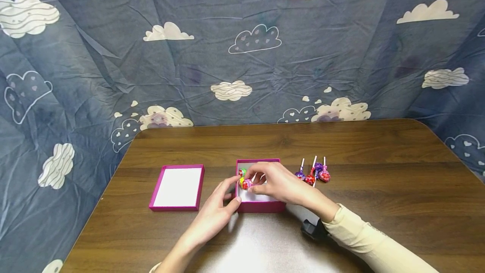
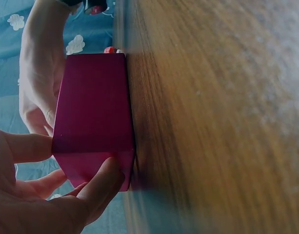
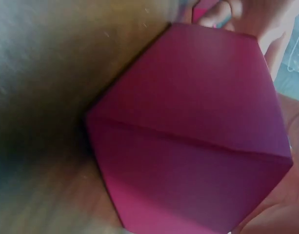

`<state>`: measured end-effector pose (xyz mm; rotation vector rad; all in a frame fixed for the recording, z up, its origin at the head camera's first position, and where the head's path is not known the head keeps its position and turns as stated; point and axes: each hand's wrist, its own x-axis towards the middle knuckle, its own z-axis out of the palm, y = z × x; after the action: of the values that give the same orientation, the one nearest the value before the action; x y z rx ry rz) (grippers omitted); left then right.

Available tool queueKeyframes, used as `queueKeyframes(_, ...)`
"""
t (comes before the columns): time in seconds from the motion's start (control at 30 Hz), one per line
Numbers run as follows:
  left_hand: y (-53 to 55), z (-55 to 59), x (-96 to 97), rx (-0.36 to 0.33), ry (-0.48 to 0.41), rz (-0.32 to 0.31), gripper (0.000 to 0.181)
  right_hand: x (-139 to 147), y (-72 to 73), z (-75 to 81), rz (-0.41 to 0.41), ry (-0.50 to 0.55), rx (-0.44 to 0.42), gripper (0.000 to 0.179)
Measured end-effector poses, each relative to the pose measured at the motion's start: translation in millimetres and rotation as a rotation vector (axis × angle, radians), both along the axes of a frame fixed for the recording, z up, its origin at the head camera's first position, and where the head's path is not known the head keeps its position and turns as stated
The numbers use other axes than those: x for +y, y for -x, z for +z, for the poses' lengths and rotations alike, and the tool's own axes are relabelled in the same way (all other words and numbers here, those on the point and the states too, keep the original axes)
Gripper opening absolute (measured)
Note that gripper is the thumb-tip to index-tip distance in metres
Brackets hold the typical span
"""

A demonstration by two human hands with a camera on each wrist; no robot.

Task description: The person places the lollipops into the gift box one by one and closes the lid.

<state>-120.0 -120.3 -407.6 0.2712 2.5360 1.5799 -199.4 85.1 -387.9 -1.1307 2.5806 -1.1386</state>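
An open magenta box with a pale inside stands mid-table. My left hand holds it by the left side; in the left wrist view, the thumb touches the rim at a corner and other fingers press the side wall. Over the box, my right hand pinches a pink-and-red wrapped lollipop between thumb and fingers. Next to it inside are a green-wrapped lollipop and a yellow-wrapped one, partly covered. The right wrist view is filled mostly by the box's outer walls, which hide the fingertips.
Several wrapped lollipops lie right of the box, white sticks mostly pointing away. A magenta-edged lid, white side up, lies to the left. Beyond the wooden table hangs a blue cloud-patterned cloth. A black device sits under the right wrist.
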Motion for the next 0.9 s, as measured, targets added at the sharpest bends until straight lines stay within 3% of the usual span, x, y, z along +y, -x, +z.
queueKeyframes(0.27,-0.3,-0.7,0.5,-0.006,-0.003,0.004,0.049,-9,6.3,2.0,0.068,-0.127,-0.048,0.017)
queueKeyframes(0.7,-0.3,1.2,-0.6,-0.016,-0.003,-0.002,0.05,-20,7.1,-9.6,0.015,-0.187,0.056,0.017)
queueKeyframes(0.9,0.2,1.0,-0.3,-0.014,-0.003,-0.007,0.05,-21,6.9,-11.7,0.027,-0.208,0.079,0.019)
